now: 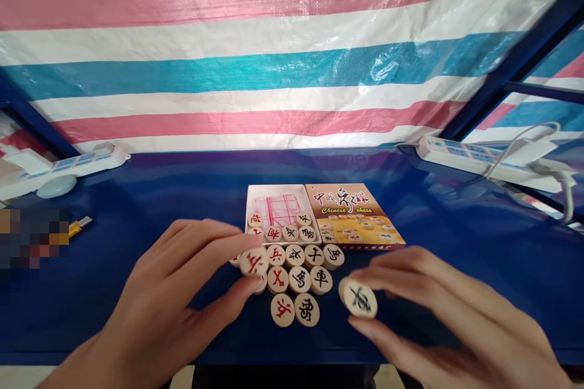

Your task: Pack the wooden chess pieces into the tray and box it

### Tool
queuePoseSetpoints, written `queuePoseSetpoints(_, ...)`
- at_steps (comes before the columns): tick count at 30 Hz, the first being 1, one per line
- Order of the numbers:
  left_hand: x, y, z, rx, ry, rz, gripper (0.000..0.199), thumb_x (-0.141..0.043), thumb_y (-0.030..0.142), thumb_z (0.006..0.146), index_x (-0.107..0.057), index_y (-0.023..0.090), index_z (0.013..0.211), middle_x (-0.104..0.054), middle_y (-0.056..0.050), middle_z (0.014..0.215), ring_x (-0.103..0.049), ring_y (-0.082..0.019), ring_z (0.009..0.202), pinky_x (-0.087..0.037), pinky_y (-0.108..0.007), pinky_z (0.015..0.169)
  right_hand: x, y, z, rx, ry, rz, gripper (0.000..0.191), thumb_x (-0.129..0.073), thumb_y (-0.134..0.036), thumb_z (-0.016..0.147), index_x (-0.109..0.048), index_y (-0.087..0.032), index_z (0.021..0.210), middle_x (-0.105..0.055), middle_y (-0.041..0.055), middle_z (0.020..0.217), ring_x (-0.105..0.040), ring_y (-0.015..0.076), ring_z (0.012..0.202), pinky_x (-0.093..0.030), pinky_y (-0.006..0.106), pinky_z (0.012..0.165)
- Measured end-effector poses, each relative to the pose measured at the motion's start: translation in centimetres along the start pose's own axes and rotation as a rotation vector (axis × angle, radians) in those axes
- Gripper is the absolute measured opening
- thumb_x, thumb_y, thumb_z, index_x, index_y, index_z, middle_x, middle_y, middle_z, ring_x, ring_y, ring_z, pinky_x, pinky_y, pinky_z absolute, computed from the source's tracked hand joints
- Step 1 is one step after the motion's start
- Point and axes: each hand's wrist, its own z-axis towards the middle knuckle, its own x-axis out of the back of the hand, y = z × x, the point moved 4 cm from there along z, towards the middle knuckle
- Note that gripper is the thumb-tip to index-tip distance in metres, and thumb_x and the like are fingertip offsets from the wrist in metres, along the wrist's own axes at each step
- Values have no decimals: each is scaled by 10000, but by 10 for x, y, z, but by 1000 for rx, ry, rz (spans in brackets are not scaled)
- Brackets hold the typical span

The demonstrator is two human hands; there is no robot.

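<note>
Head view shows the right hand point(451, 322) nearest, thumb and fingertips pinching a wooden disc with a black mark point(359, 298), tilted on edge just right of the loose pile of discs point(296, 279) on the blue table point(137, 206). A weak pinch could let it drop and scatter that pile. The left hand point(182, 285) lies palm down, thumb and forefinger pinching a red-marked disc point(253, 261) at the pile's left edge. Beyond, the open white box point(278, 209) holds more discs beside its printed lid point(353, 216).
</note>
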Motion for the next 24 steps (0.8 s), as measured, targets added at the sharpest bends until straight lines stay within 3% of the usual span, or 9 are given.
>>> queuePoseSetpoints(5, -27, -11, 36, -152, 51, -57, 282, -695, 201, 886, -642, 226, 1162, -712, 3, 1079, -658, -134, 951, -499, -282, 844, -13, 18, 68, 273, 19, 9, 282, -735, -272, 853, -639, -179, 1101, -681, 33, 912, -659, 155, 810, -529, 278, 698)
queuePoseSetpoints(8, -40, -25, 37, -114, 104, -78, 268, -686, 207, 894, -645, 214, 1159, -719, -11, 1077, -658, -149, 951, -508, -304, 836, -25, 31, 88, 353, 40, 18, 296, -728, -268, 860, -626, -155, 1113, -679, 48, 925, -652, 154, 792, -522, 284, 656)
queuePoseSetpoints(11, -42, -36, 31, -95, 122, -68, 247, -705, 214, 880, -657, 208, 1122, -727, -21, 1045, -661, -165, 937, -514, -317, 820, -30, 39, 89, 401, 95, -3, 328, -734, -258, 854, -614, -135, 1134, -691, 69, 961, -663, 159, 814, -534, 282, 659)
queuePoseSetpoints(17, -41, -34, 22, -137, 140, -46, 251, -753, 240, 841, -663, 212, 1074, -723, -19, 1003, -665, -160, 884, -510, -308, 789, -29, 39, 67, 683, 194, -370, 366, -774, -278, 818, -641, -115, 1117, -732, 32, 849, -705, 175, 809, -565, 293, 729)
queuePoseSetpoints(24, -51, -25, 20, -149, 145, -91, 258, -734, 237, 857, -659, 222, 1104, -726, -27, 1009, -664, -167, 888, -514, -314, 800, -30, 34, 66, 548, 148, -279, 371, -723, -307, 865, -594, -171, 1185, -727, 41, 932, -693, 170, 824, -557, 301, 721)
